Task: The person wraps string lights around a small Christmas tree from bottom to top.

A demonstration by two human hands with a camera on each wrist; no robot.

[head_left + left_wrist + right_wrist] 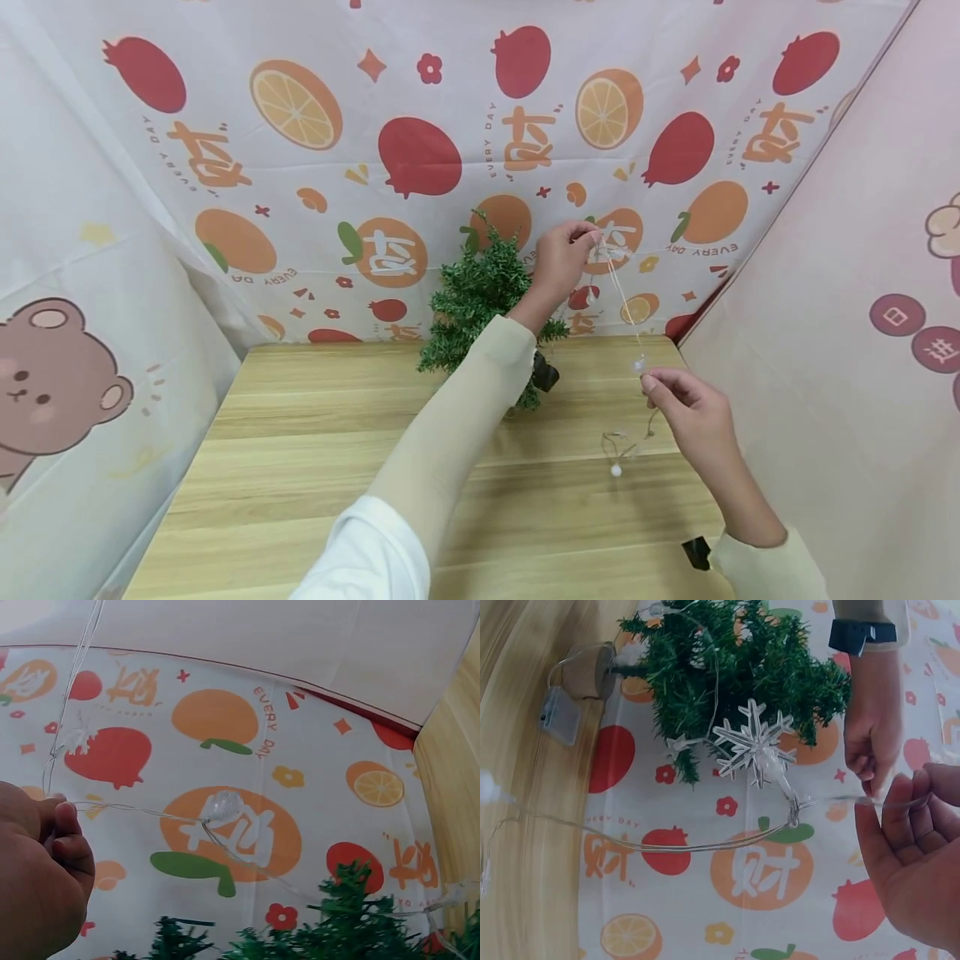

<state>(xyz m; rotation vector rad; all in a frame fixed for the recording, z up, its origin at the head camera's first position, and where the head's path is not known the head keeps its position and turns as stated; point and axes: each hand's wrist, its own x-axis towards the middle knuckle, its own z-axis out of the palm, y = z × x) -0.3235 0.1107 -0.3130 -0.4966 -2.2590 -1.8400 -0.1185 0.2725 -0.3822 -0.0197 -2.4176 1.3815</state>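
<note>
A thin, clear string of fairy lights (705, 847) runs between my two hands. My left hand (562, 262) pinches its wire up high, just right of the small green artificial tree (480, 292). Lower and to the right, my right hand (693, 417) holds the same string between thumb and fingers. A clear snowflake light (754, 742) hangs near the right hand in the right wrist view. From the left fingers, wire with a clear rounded light (225, 805) stretches across to the tree. The string's loose part, with a white light (617, 471), dangles below the right hand.
The tree stands on a round wooden base (589, 671), with a clear battery box (559, 724) beside it on the wood-grain table (300, 467). Behind rises a fruit-print cloth (315, 208); a pale cloth (847, 400) borders the right side.
</note>
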